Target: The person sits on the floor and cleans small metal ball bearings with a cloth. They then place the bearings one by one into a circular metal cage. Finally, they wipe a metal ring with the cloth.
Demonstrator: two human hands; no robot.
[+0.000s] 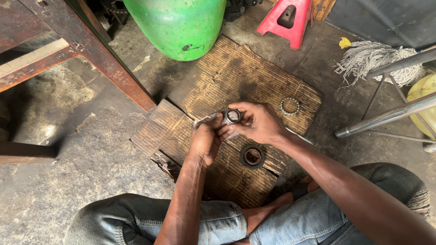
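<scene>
My right hand (pixel 259 122) grips a small round metal part with a pale centre (pixel 233 116), held above a sheet of worn cardboard (pixel 236 72). Against that part my left hand (pixel 204 138) presses a scrap of whitish cloth or paper (pixel 205 120). Both hands meet over the cardboard's middle. A dark round ring with a rusty inner face (pixel 252 156) lies on the cardboard just below my right wrist. A ball bearing ring (pixel 289 106) rests on the cardboard to the right of my hands. My knees in blue jeans fill the bottom edge.
A green cylinder (pixel 181 25) stands at the top centre, a red metal stand (pixel 288 20) beside it. Wooden bench legs (pixel 95 54) cross the upper left. Chrome tubes (pixel 390 115) and a mop head (pixel 372 56) sit at the right. The floor is dirty concrete.
</scene>
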